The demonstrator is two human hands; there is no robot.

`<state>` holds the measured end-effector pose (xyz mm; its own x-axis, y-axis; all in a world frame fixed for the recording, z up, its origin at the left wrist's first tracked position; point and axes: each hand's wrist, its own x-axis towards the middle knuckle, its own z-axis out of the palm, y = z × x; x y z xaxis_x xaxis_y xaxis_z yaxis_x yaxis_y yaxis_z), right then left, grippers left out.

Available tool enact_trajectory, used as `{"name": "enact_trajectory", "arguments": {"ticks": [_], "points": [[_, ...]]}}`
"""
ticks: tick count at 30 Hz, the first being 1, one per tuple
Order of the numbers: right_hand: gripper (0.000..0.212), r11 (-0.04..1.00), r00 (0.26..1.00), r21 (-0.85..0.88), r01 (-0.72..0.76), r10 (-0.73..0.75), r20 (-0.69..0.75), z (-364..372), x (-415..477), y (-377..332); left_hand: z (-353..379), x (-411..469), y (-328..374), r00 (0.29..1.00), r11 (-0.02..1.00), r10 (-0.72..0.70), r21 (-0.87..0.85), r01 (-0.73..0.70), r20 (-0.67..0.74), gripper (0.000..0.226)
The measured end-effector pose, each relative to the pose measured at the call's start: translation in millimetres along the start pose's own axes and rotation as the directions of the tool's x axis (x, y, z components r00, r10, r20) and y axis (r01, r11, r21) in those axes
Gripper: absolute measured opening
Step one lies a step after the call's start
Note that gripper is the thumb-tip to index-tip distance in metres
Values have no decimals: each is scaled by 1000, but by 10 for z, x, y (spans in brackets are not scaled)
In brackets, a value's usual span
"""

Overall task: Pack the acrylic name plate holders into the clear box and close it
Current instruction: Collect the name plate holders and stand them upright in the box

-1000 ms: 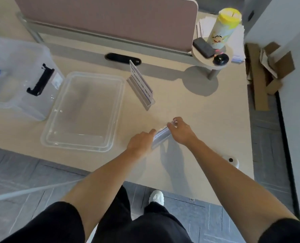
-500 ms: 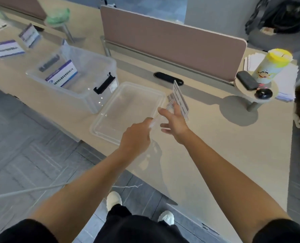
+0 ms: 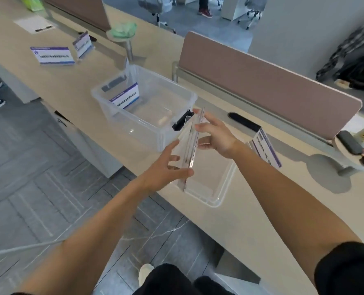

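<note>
Head view: a person stands at a long desk (image 3: 74,86), both hands raised over it.
Held piece: an acrylic name plate holder (image 3: 190,145) is carried edge-up, above the box lid (image 3: 219,188), which lies upside down on the desk.
Left hand (image 3: 166,169): fingers spread, thumb pressing the holder's near end, likely to steady it.
Right hand (image 3: 216,135): fingers loosely curled on the far end, so the two hands pinch the piece between them.
Clear box (image 3: 134,124): open, just beyond the hands; one labelled holder (image 3: 124,99) already leans inside.
Why lifted: probably to clear the box rim before lowering in.
Still out: a holder (image 3: 266,147) to the right of the lid, and two more, (image 3: 52,55) and (image 3: 82,44), far left.
Progress: early; the lid is off.
</note>
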<state>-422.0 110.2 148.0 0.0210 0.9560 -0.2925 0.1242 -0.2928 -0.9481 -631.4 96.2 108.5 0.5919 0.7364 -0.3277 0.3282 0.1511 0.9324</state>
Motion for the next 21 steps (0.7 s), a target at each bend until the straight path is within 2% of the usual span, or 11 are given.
{"name": "enact_trajectory", "arguments": {"ticks": [3,7,11,15,21], "points": [[61,1000,999,-14,5,-5,47,308,239,-200,-332,-18,-2,995,997,74,-2,-74,-67,95],[77,1000,997,-16,1,0,72,609,522,-411,-761,65,52,984,990,120,-64,-129,-130,78],[76,1000,989,-5,15,-14,148,828,873,-556,-1164,289,155,988,970,127,-199,-141,-84,60],[65,999,992,45,17,-23,124,908,1390,-696,-1557,656,239,990,978,122,-163,-132,-71,55],[64,988,998,154,-10,0,60,847,2261,-804,-2113,1323,398,1000,995,25,-99,-24,7,53]]}}
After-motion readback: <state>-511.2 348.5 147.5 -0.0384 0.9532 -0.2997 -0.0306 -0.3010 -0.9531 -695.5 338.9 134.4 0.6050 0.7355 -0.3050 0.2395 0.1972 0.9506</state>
